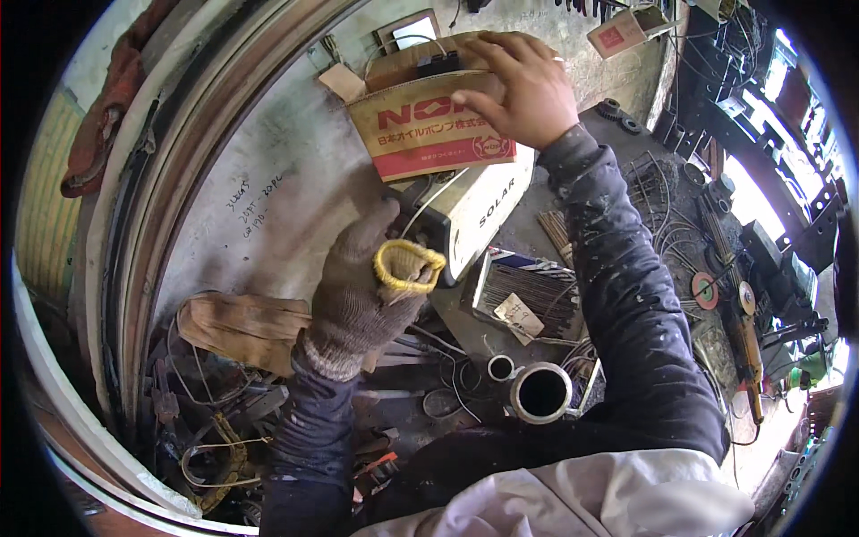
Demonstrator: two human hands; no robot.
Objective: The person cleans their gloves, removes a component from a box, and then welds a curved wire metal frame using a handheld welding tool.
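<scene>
My left hand (353, 300) wears a grey-brown knitted work glove. Its fingers are closed on a loose knitted glove (409, 268) with a yellow cuff, whose opening faces up; the fingertips are partly hidden. My right hand (532, 94) is bare, with its fingers spread over the right end of a cardboard box (420, 134). Whether the fingers touch or hover over the box's upper edge, I cannot tell. The box is brown with red print and has a raised flap. It rests on a pale, box-shaped machine (483, 215) with dark trim.
A pack of thin rods (528, 291) lies beside the machine. Nearer me stand a wide pipe (541, 394) and a narrower one (501, 367). Brown cloth (242, 327) and a clutter of metal parts fill the left. At right are a grinding disc (705, 290) and cables.
</scene>
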